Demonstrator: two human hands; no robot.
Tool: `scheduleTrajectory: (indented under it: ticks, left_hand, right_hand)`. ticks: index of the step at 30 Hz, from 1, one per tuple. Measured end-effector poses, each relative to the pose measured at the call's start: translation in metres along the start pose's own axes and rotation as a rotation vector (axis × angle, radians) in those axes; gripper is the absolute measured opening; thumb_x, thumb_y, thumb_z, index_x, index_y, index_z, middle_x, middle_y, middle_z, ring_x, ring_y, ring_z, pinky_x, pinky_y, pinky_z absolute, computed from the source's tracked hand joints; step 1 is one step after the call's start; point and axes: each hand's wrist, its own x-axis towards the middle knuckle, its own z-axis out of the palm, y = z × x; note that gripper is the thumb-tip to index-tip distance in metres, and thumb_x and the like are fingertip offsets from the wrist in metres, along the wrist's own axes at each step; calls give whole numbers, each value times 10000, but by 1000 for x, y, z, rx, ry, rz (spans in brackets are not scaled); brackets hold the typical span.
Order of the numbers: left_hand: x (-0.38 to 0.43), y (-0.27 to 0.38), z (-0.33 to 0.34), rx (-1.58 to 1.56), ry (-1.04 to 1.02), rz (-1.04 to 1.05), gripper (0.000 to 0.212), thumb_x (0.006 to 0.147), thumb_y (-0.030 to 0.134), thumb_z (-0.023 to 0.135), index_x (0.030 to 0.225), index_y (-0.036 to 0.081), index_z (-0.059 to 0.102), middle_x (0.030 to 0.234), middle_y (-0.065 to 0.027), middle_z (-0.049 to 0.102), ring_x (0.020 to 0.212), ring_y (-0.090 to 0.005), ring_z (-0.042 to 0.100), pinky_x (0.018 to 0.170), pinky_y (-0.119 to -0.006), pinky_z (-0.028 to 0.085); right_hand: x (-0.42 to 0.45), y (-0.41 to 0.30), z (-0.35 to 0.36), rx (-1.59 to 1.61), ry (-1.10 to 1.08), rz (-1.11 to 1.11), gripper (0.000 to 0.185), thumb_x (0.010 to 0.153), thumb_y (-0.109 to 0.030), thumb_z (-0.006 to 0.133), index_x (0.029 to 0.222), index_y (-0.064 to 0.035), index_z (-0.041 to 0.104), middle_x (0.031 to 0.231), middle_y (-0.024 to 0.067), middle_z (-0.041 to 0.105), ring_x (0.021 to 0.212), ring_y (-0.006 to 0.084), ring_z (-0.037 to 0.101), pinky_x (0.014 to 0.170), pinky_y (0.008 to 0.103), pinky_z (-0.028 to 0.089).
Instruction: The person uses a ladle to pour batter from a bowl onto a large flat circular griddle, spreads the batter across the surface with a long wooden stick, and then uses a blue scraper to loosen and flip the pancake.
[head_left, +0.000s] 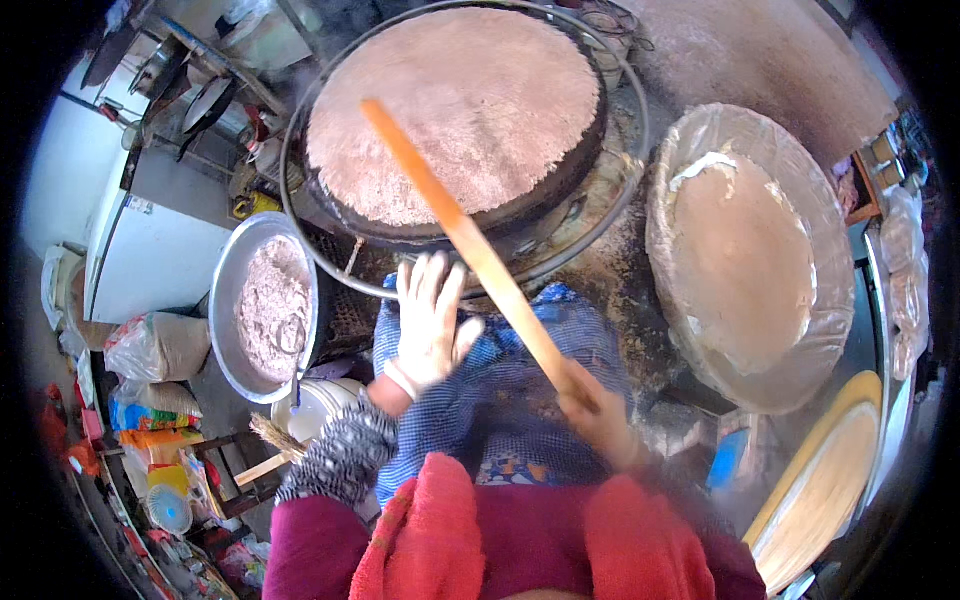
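Observation:
A large round griddle (420, 232) stands in front of me, and a wide, thin, pinkish-brown flatbread (457, 112) covers most of its top. My right hand (596, 416) grips the lower end of a long flat wooden spatula (487, 262). Its orange-tinted far end lies over the left part of the flatbread; whether it touches is not clear. My left hand (429, 315), in a pale glove, is held flat with fingers apart near the metal ring (360, 285) around the griddle, holding nothing. Contact with the ring cannot be told.
At left stands a metal basin (225, 337) of moist pinkish dough or batter with a ladle. A plastic-lined basket (832, 315) with brownish contents is at right. A round wooden board (825, 487) leans at lower right. A white bucket (341, 394) and a brush (274, 435) are near my left forearm.

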Motion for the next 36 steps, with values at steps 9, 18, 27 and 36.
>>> scheduleTrajectory:
  ticks: [9,18,27,36]
  left_hand:
    - [195,18,100,223,-437,428,1062,711,736,509,1406,-59,397,1475,-254,392,1428,-399,285,1208,-475,162]
    - [192,-92,76,241,-315,230,895,636,545,701,1313,-5,500,1388,-194,491,1368,-380,379,1176,-476,264]
    - [114,-198,15,291,-213,-22,603,784,253,657,1303,0,485,1378,-202,477,1339,-392,403,1156,-472,303]
    - [-31,-203,-31,458,-282,-220,966,757,603,633,1397,-71,371,1406,-280,418,1358,-422,359,1183,-526,180]
  right_hand:
    - [-48,1,4,700,237,513,622,962,-151,586,1525,-91,329,851,17,600,528,76,494,466,233,428]
    - [40,-41,0,827,-100,487,534,993,-198,528,1502,-136,379,632,-26,501,436,81,455,388,237,367]
    - [105,-27,76,778,-283,368,585,953,-174,596,1499,-159,387,677,-11,512,415,76,435,361,244,389]
    - [79,-15,96,7,-232,-209,556,939,-227,632,1451,-117,442,904,188,698,637,195,663,599,360,535]
